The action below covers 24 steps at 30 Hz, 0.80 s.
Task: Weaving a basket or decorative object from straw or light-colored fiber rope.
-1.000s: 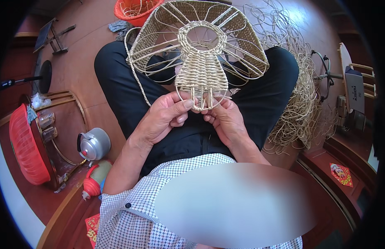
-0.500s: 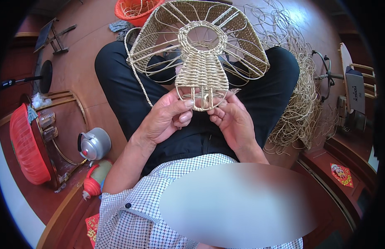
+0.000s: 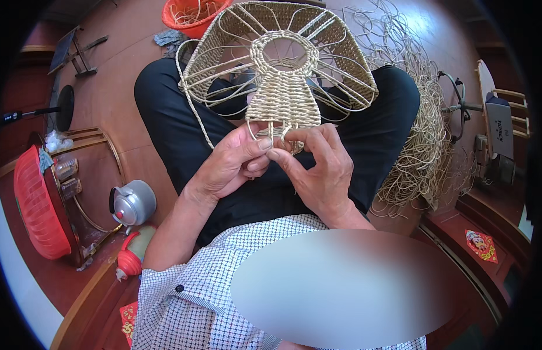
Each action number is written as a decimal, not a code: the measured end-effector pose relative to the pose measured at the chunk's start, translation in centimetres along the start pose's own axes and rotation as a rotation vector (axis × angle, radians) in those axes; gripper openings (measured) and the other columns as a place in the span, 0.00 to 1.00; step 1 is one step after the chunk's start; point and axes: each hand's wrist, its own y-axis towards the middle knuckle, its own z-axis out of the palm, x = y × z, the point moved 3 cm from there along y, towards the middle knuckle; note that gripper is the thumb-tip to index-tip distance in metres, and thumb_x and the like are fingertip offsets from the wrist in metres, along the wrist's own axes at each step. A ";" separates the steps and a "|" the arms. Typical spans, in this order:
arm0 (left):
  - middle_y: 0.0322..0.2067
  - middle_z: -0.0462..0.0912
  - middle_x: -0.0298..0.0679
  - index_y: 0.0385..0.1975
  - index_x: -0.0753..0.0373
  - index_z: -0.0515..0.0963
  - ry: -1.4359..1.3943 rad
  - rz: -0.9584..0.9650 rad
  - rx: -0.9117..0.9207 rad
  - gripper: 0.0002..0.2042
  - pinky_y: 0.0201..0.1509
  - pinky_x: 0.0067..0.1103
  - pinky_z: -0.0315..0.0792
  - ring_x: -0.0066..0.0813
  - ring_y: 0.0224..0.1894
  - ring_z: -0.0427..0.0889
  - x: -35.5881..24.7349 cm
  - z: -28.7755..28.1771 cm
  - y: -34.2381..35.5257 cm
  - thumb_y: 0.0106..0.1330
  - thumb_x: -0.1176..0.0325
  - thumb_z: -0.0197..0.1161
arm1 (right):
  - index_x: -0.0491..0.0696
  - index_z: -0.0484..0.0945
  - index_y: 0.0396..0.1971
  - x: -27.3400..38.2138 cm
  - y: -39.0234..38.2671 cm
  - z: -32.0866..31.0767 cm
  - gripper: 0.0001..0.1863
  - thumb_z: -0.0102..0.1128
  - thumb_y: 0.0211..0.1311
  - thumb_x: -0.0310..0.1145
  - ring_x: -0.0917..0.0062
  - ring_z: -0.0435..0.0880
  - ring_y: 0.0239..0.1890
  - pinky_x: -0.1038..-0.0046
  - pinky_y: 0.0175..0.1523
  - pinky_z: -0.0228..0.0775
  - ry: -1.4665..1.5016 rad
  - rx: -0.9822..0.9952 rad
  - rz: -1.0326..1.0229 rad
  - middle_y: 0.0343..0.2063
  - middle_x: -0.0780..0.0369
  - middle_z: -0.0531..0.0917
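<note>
A tan woven basket [image 3: 283,105] rests across my lap, with a ring-shaped opening, straight spokes fanning to a curved wall, and a narrower woven panel pointing toward me. My left hand [image 3: 233,163] pinches the looped frame at the near left end of that panel, thumb on top. Over the near right end, my right hand [image 3: 323,169] is closed around the strands, its thumb tip close to the left fingertips. The right fingers cover part of the loop, so the strand between them is partly hidden. A twisted cord [image 3: 195,114] hangs from the basket's left side.
Loose straw cord [image 3: 414,157] lies heaped on the floor at right. A red-orange bucket [image 3: 192,17] stands at the far side. To the left are a metal kettle [image 3: 133,202] and a red basket [image 3: 42,201]. A chair-like frame [image 3: 504,111] stands at far right.
My right hand has shifted left and over the frame, from its near right edge to the middle strands, with the thumb now by the left fingertips. My left hand has barely moved.
</note>
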 end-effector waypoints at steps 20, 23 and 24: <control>0.44 0.84 0.33 0.62 0.68 0.74 0.233 -0.052 -0.118 0.19 0.27 0.07 0.61 0.08 0.26 0.68 -1.2 -0.1 -0.1 0.75 0.69 0.64 | 0.42 0.83 0.39 -3.5 -5.8 0.4 0.07 0.70 0.70 0.30 0.87 0.80 0.31 0.84 0.35 0.72 0.837 0.138 0.654 0.34 0.66 0.83; 0.43 0.84 0.33 0.61 0.68 0.75 0.253 -0.047 -0.118 0.19 0.27 0.07 0.60 0.08 0.25 0.67 -1.0 -0.2 -0.4 0.74 0.69 0.65 | 0.43 0.82 0.41 -4.7 -5.9 1.1 0.10 0.67 0.73 0.35 0.87 0.81 0.30 0.85 0.34 0.71 0.855 0.242 0.801 0.34 0.67 0.84; 0.43 0.84 0.33 0.61 0.68 0.75 0.251 -0.045 -0.116 0.19 0.27 0.07 0.60 0.08 0.25 0.67 -0.8 -0.2 -0.5 0.74 0.69 0.65 | 0.43 0.82 0.41 -5.3 -6.3 1.7 0.11 0.66 0.74 0.37 0.87 0.82 0.30 0.85 0.34 0.71 0.926 0.277 0.878 0.34 0.67 0.85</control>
